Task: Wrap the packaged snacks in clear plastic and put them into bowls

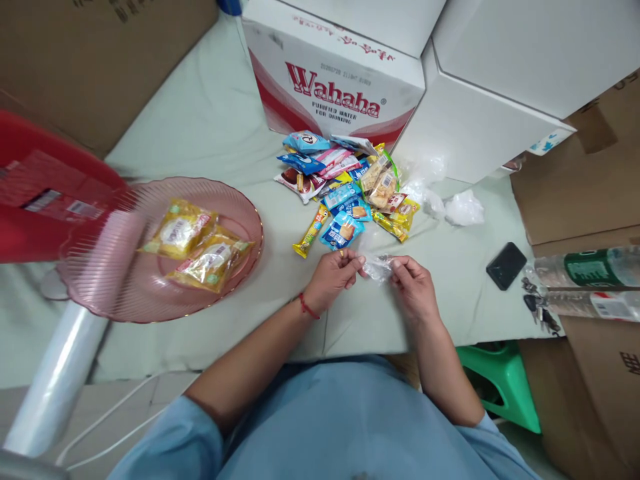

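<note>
We see our left hand (334, 272) and right hand (414, 283) meeting in front of the Wahaha carton (333, 93), on the near side of it, low over the cloth-covered bench (240, 127). Each grip is closed to a pinch, thumb against fingertips, and each is clamped on one end of a single small clear wrapper (377, 267) stretched between them. The other fingers curl loosely. We cannot tell what is inside the wrapper. One red cord bracelet (307, 307) circles our left wrist.

Between the carton and our hands lies one heap of snack packets (345, 183). They overlap too much for an exact count, but there are well over ten. One long yellow bar (311, 232) lies at the heap's near left edge.

To the left of the carton and nearer to us sits one pink ribbed plate (150, 293), and it holds two yellow packets (179, 230) that overlap. To the right of the carton and nearer to us we count one crumpled plastic bag (463, 208), one flat black object (506, 265), one bunch of keys (537, 307) and two bottles (590, 267) lying on their sides.
</note>
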`<state>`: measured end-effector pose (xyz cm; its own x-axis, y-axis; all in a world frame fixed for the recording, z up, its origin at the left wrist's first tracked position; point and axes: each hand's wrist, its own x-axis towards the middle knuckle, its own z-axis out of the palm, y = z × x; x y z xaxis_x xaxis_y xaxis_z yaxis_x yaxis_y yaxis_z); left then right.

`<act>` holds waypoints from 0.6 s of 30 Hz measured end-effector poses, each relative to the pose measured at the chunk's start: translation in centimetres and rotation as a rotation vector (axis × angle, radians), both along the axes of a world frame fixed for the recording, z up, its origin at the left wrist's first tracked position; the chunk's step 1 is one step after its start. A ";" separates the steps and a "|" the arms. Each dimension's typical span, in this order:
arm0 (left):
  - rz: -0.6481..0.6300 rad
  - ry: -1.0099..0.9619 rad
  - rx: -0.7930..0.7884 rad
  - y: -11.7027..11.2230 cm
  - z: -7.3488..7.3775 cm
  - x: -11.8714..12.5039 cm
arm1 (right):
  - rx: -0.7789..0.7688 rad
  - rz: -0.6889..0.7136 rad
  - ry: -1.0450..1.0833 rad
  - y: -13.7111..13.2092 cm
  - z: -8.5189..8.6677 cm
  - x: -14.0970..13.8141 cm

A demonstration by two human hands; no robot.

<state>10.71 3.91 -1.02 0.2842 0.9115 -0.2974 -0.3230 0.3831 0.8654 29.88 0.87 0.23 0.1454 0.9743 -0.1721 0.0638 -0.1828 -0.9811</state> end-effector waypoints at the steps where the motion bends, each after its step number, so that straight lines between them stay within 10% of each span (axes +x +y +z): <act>1: 0.006 0.006 -0.005 0.0 0.0 0.0 | -0.002 -0.002 -0.011 -0.1 0.1 0.2; 10: -0.188 0.070 0.132 -0.4 0.6 -0.1 | -0.008 0.021 -0.029 1.2 1.5 -0.1; 18: 0.104 0.103 0.077 0.2 -0.5 -0.2 | -0.008 -0.236 0.495 1.7 1.3 1.3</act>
<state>10.47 4.14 -1.52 0.1587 0.9555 -0.2486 -0.2659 0.2838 0.9213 31.20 2.52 1.58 0.2595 0.9234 -0.2830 -0.4488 -0.1442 -0.8819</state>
